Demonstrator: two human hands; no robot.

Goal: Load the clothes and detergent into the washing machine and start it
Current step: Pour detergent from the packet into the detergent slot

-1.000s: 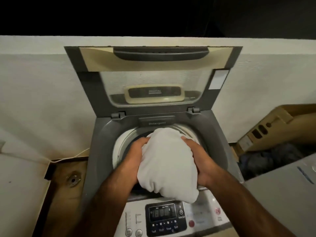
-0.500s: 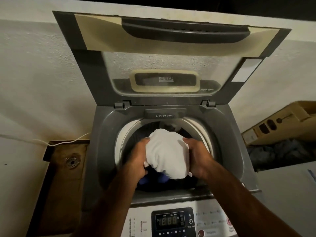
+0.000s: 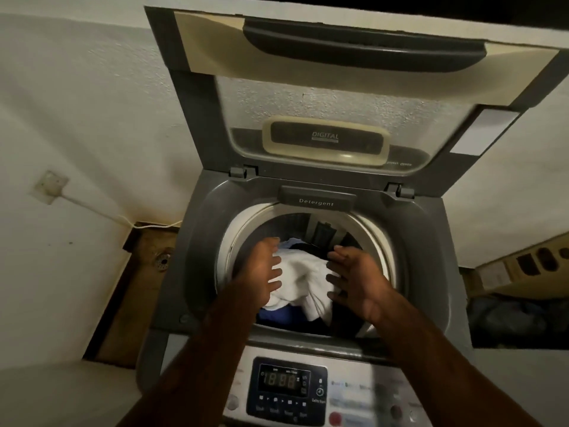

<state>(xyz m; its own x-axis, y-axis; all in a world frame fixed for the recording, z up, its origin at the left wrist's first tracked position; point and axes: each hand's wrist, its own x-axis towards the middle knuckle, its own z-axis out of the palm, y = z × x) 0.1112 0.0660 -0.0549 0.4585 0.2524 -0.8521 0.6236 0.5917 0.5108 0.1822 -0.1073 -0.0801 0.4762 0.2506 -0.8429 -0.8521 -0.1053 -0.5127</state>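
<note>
A: Biggest thing?
B: Top-load washing machine, grey, lid swung up at the far side, standing against the wall. Round drum mouth open, rim clear at far and right.
A: Panel?
B: Control panel at near edge, display lit. Detergent drawer at far rim, closed.
A: Clothes?
B: White cloth inside the drum, crumpled, long axis running far-left to near-right, lying over dark and blue garments.
A: Hands?
B: Left hand just left of the cloth, fingers spread wide, tips at its edge. Right hand just right, fingers spread too, gripping nothing. Both over the drum mouth.
A: Other stuff?
B: Cardboard box at right, floor drain at left.
</note>
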